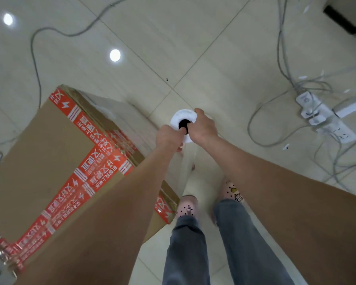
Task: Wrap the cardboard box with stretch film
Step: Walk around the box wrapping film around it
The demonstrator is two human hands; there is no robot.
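The cardboard box (41,153) fills the left half of the frame. It is a large brown carton with a matte, flat top, crisp edges and square corners. Glossy red tape (99,161) printed with white characters runs along its seams and crosses the lid.

The film roll (183,117) stands on end at the centre of the frame, just right of the box's near corner. Its top shows as a white ring around a dark hollow core, and its pale body drops away below the hands towards the floor.

The left hand (169,138) grips the roll's near rim with a digit hooked into the core. The right hand (203,128) curls over the far rim, also with a finger in the hole. Both are closed on the roll.

A hazy, see-through sheet (127,118) seems to lie over the box's right face, between its far corner and the roll. Blur makes its edges hard to follow.

The roll looks stiff and moderately heavy. The core is the sensible place to hold it, since fingers inside let it spin as film pays out. The film itself is likely thin, stretchy and clingy: it sticks to itself, tears if snagged on a corner, and necks down if pulled too hard. The box looks rigid enough to take that tension without shifting much.

The floor (214,58) is glossy pale tile. Grey cables (34,58) trail across it at the upper left, and a white power strip (325,120) lies at the right.
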